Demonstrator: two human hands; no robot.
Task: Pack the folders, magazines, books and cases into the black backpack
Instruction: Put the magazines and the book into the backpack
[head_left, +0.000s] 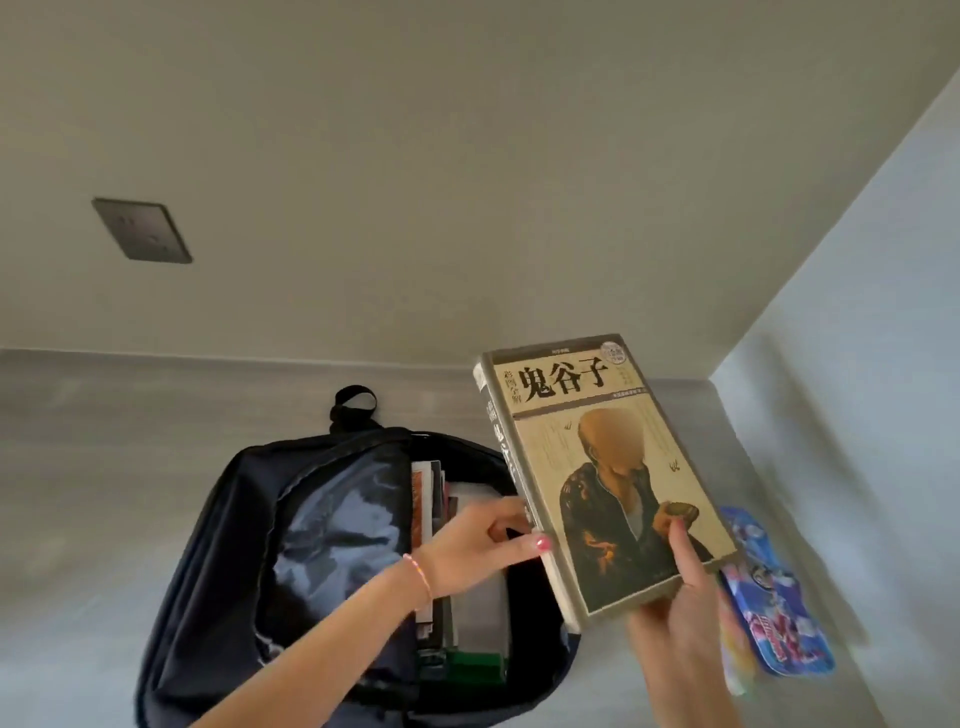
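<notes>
Head view: book (602, 467) over backpack (218, 545), blue case (779, 613) partly hidden.

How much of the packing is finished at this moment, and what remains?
Done: several books and magazines already stand inside the open black backpack. In hand: the right hand holds a thick book over the bag, and the left hand touches its spine. Left: this book and the colourful case on the table.

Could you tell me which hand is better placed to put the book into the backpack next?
The right hand: its grip already holds the book beside the open backpack. The left hand only touches the book's spine.
</notes>
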